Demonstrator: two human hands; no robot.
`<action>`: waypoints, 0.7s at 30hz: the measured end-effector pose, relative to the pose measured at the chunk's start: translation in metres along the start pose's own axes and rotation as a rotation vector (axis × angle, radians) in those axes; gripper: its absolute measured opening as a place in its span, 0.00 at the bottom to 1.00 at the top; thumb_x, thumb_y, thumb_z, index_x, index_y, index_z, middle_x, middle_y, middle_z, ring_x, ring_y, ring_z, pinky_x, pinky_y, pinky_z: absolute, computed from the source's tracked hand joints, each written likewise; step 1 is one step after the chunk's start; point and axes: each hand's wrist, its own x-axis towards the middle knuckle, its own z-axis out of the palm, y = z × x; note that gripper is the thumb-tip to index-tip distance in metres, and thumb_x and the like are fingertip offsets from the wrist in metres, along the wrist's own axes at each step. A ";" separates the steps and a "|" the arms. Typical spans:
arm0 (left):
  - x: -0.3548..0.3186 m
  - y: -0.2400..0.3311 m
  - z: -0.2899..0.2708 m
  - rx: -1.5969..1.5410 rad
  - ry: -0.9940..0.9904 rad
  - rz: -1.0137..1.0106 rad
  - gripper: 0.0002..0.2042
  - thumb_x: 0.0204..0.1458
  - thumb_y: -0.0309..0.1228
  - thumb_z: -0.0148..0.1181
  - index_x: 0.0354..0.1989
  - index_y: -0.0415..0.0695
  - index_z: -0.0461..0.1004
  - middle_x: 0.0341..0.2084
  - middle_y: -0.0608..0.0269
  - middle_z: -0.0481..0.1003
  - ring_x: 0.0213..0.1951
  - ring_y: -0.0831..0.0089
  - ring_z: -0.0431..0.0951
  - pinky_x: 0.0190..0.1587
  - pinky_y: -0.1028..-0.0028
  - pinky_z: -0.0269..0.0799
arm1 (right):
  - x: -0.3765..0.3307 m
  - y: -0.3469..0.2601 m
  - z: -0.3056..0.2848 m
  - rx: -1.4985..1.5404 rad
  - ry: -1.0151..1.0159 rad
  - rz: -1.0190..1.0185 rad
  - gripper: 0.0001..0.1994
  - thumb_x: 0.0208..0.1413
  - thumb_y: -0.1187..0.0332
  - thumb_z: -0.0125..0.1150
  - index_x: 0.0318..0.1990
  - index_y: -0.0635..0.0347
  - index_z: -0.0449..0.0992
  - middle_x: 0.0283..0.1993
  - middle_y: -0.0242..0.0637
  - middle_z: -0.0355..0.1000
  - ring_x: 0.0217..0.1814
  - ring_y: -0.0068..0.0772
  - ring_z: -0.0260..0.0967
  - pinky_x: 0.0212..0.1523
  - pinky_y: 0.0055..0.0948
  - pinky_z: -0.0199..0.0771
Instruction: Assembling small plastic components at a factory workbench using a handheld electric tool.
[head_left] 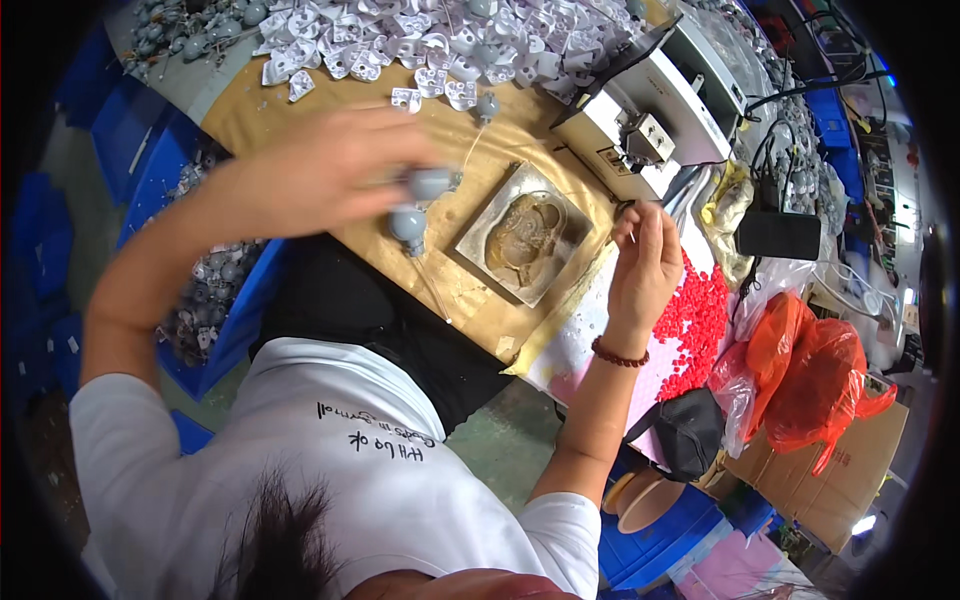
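Observation:
My left hand [340,165] is smeared by motion over the left part of the tan work surface. By its fingertips is a grey rounded piece [432,183]; whether the hand holds it I cannot make out. Just below lies a grey ball-ended piece [407,225] with a thin wire running toward the near edge. My right hand [648,255] is raised beside the boxy machine, thumb and fingers pinched together; anything between them is too small to name. Between the hands a square metal block [525,235] with a brownish hollow rests on the surface.
White plastic parts [430,45] are heaped along the far side. A pale boxy machine [640,120] stands at the far right. Red small pieces [690,325] lie right of my right wrist, near red plastic bags [810,375]. A blue bin [235,335] of grey pieces stands left.

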 end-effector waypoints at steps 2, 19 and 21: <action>-0.042 -0.007 -0.054 0.120 -0.583 -0.285 0.14 0.45 0.24 0.66 0.42 0.42 0.75 0.41 0.57 0.76 0.43 0.60 0.77 0.43 0.65 0.73 | -0.008 0.004 -0.019 -0.129 0.019 0.044 0.09 0.66 0.70 0.56 0.46 0.68 0.77 0.36 0.32 0.74 0.34 0.18 0.66 0.39 0.19 0.67; 0.024 -0.099 0.037 0.345 -0.073 -0.151 0.11 0.51 0.23 0.55 0.43 0.43 0.72 0.42 0.58 0.69 0.45 0.59 0.73 0.44 0.64 0.72 | -0.049 -0.047 -0.136 -1.664 -0.061 -0.287 0.07 0.58 0.76 0.60 0.44 0.63 0.79 0.42 0.41 0.77 0.42 0.40 0.74 0.44 0.34 0.73; 0.021 -0.116 0.037 0.424 -0.016 0.015 0.10 0.50 0.23 0.57 0.41 0.42 0.71 0.41 0.58 0.69 0.45 0.58 0.73 0.43 0.64 0.71 | -0.052 -0.039 -0.133 -1.749 -0.127 -0.297 0.08 0.56 0.76 0.61 0.43 0.62 0.79 0.44 0.43 0.77 0.44 0.45 0.74 0.47 0.37 0.74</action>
